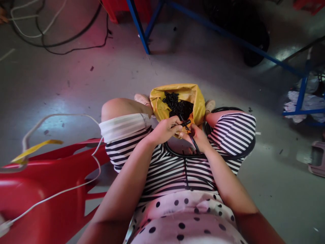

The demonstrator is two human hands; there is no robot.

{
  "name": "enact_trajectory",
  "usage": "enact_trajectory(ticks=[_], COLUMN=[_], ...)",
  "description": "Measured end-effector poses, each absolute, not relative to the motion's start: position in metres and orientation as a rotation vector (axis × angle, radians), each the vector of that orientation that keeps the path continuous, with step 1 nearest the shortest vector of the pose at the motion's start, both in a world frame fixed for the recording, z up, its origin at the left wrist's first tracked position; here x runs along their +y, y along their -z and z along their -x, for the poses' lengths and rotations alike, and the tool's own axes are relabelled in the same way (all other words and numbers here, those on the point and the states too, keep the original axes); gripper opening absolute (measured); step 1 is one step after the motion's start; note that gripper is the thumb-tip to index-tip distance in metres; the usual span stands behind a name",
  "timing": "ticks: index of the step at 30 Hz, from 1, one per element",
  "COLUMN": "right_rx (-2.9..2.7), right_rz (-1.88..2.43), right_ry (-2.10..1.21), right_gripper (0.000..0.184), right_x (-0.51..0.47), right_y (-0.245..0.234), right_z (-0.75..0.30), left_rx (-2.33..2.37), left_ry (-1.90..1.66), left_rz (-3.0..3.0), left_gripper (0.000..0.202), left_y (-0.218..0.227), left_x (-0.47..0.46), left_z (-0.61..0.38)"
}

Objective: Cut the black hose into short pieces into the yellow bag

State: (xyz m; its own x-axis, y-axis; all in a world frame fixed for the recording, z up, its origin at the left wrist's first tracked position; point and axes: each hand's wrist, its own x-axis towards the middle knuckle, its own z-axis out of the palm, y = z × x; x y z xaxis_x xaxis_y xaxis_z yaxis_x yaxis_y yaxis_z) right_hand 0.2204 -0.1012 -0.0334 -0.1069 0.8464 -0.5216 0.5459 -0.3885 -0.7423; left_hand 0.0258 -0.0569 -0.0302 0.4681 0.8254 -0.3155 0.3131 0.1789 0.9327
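Observation:
My left hand point(165, 129) is closed in a pinch on a small black tube piece point(186, 122). My right hand point(196, 137) is closed around a thin black tool or cable end point(193, 140) that crosses the piece. Both hands meet above my lap, right in front of a yellow bag point(196, 98) between my knees. The bag is filled with several short black pieces point(177, 105). A coil of black corrugated hose point(228, 154) loops over my striped lap and right thigh.
A red plastic chair point(50, 189) stands at my left with a white cable point(58, 193) over it. Blue metal frame legs point(138, 25) and black cables point(63, 42) lie on the grey floor ahead. A blue rack point(302, 98) is at the right.

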Motion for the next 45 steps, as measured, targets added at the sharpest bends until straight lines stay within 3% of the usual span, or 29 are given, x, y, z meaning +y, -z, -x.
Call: enact_trajectory(ticks=[24,35,45], right_rx=[-1.521,-1.362,-1.356], right_rz=[2.059,1.903,1.755], right_ry=[-1.223,-1.367,-1.573], right_gripper=[0.053,0.043,0.045], right_x=[-0.094,-0.098,-0.103], right_y=[0.04,0.041,0.046], right_z=[-0.219,-0.219,-0.217], left_rx=[1.1,1.096,1.153], left_ry=[-0.592,-0.766,-0.894], left_rz=[-1.166,-0.862,-0.579], left_gripper=[0.032,0.031,0.019], left_y=[0.036,0.028,0.017], left_x=[-0.063,-0.065,-0.061], left_z=[-0.028,-0.031,-0.041])
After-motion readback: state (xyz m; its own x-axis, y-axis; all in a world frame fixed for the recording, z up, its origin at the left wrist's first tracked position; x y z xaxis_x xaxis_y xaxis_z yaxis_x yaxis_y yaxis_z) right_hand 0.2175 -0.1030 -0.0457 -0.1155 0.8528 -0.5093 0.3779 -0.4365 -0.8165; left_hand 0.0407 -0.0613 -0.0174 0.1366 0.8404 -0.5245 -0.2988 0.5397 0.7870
